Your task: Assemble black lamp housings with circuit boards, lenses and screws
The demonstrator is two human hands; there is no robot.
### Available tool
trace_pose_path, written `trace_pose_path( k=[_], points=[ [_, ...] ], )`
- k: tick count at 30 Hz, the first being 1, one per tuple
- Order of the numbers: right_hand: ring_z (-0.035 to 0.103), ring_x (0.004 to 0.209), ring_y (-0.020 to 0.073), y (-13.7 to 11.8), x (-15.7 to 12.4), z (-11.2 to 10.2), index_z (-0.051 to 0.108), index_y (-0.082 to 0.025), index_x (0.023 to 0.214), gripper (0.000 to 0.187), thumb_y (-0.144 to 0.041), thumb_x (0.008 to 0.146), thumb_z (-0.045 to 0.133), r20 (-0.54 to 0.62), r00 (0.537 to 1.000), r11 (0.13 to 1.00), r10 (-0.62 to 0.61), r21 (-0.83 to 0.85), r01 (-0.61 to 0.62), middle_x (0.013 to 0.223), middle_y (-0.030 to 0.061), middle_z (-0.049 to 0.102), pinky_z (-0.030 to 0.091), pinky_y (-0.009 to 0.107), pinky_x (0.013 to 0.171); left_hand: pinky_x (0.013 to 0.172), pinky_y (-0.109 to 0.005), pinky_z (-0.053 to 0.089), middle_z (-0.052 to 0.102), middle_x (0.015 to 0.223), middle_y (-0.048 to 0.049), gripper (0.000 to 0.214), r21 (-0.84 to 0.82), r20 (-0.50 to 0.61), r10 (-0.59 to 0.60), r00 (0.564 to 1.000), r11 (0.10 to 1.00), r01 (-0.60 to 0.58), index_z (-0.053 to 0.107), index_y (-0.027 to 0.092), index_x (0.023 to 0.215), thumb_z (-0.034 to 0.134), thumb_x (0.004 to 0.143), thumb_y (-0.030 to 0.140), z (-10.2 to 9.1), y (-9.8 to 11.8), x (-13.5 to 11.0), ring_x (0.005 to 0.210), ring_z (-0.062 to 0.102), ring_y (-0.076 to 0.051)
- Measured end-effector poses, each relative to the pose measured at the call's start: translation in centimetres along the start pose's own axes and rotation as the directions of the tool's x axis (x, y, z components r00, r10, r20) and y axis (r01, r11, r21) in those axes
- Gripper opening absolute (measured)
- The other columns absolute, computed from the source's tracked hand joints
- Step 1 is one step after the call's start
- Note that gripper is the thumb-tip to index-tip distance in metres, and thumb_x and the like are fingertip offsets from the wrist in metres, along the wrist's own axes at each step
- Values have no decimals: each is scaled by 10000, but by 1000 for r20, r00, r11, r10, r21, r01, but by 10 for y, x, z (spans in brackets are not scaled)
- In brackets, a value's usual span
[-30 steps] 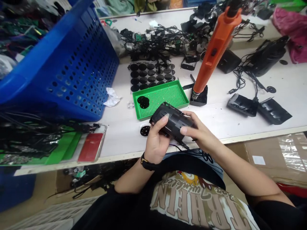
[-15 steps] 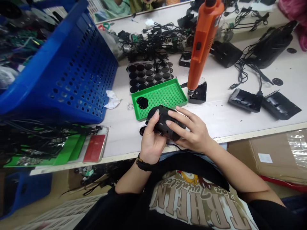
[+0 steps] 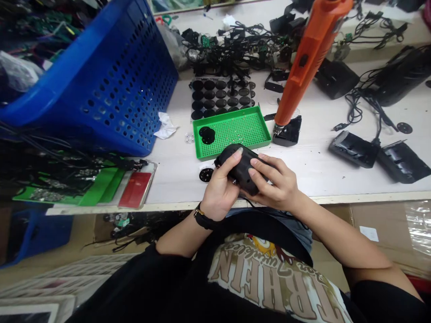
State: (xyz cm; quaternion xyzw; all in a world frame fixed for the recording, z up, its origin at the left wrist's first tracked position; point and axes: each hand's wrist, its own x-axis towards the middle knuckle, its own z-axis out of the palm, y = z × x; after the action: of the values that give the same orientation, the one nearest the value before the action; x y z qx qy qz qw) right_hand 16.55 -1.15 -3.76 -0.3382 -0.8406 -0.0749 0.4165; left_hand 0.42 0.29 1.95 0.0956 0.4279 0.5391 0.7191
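Between my hands is a rounded black plastic housing (image 3: pixel 243 167), held above the front edge of the bench. My left hand (image 3: pixel 220 190) grips its left end, thumb on top. My right hand (image 3: pixel 278 184) wraps the right end with its fingers laid over the upper face. A thin black cable shows below it. Just behind sits a shallow green perforated tray (image 3: pixel 232 128) with black discs (image 3: pixel 207 135) and tiny bright screws. A black disc with holes (image 3: pixel 206 174) lies left of the housing.
An orange electric screwdriver (image 3: pixel 305 67) hangs over a black shell (image 3: pixel 288 131) right of the tray. A big blue basket (image 3: pixel 124 85) stands at left. Tangled black cables (image 3: pixel 232 49) and a sheet of black round pads (image 3: pixel 220 96) lie behind. More black shells (image 3: pixel 355 148) are at right.
The camera view has shifted, so the bench things appear further right and mostly higher. Both hands keep hold of the black housing, which is turned slightly.
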Motion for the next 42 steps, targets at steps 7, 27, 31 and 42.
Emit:
trace_pose_path(
  k=[7, 27, 31, 42],
  points=[
    [504, 1491, 348, -1, -9, -21, 577, -416, 1485, 615, -318, 918, 792, 123, 992, 977, 14, 208, -39, 1484, 40, 654, 521, 642, 1173, 856, -313, 563, 751, 910, -11, 243, 20, 153, 95, 984, 995, -99, 735, 189, 850, 922, 695, 200, 1, -4, -2, 876, 709, -170],
    [664, 1270, 390, -15, -19, -3, 749, -344, 1185, 375, -202, 838, 747, -124, 980, 983, -156, -119, 141, 1106, 67, 769, 704, 593, 860, 680, -330, 526, 698, 795, -24, 363, -31, 212, 34, 977, 999, -28, 663, 212, 791, 966, 591, 229, 2, -4, -10, 721, 644, -180],
    [643, 1298, 392, -21, -15, -4, 712, -368, 1270, 483, -169, 832, 754, -93, 983, 984, -155, -104, 145, 1191, 70, 749, 670, 598, 902, 696, -338, 529, 694, 786, -14, 324, -30, 231, 8, 973, 1000, -1, 683, 207, 812, 943, 620, 229, -4, -5, -7, 708, 642, -174],
    [678, 1096, 274, -34, 5, -34, 560, -240, 1298, 659, -700, 860, 737, 654, 503, 145, 565, 522, -841, 1219, 83, 671, 573, 450, 972, 979, -444, 585, 809, 970, -28, 629, 33, 234, 77, 969, 996, -87, 727, 270, 1187, 900, 583, 231, -36, -6, -10, 1097, 752, -323]
  ],
)
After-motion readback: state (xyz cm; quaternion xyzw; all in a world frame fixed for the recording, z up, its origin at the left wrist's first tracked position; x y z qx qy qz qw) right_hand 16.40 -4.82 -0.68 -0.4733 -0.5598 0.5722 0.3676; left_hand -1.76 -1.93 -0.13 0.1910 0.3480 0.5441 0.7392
